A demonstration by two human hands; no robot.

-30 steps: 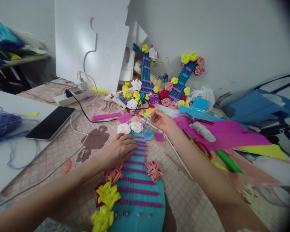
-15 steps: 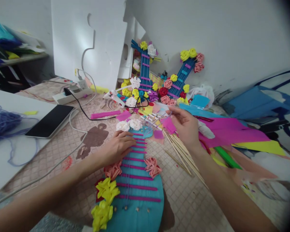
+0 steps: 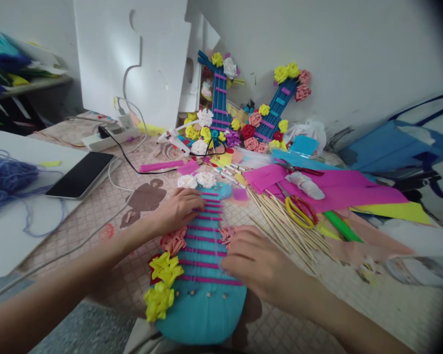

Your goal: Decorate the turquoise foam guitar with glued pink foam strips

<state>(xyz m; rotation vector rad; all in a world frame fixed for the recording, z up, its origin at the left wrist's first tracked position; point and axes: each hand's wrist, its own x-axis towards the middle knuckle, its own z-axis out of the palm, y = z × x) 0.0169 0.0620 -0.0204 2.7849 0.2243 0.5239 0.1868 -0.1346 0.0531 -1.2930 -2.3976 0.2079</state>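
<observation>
A turquoise craft guitar (image 3: 203,314) lies before me, with magenta strips across its neck and body and several small pegs near its lower end. My left hand (image 3: 180,209) holds its neck, fingers bent over the left edge. Over the right side of the body, my right hand (image 3: 256,258) is closed, its fingertips pinching a thin pale yarn strand (image 3: 217,236) that shows only faintly. Those fingers partly cover a pink paper flower (image 3: 227,236). Yellow paper flowers (image 3: 166,270) run along the left edge, and white flowers (image 3: 205,179) top the neck.
Bamboo sticks (image 3: 280,221), scissors (image 3: 299,211) and magenta paper (image 3: 347,189) lie to the right. On the left are a phone (image 3: 80,174), purple yarn (image 3: 7,179) and a power strip (image 3: 112,139) with cables. A glue gun (image 3: 175,141) stands behind, before decorated guitars (image 3: 221,98).
My right hand has come down and toward me, from above the sticks to the guitar's body, uncovering the scissors. My left hand stays on the neck.
</observation>
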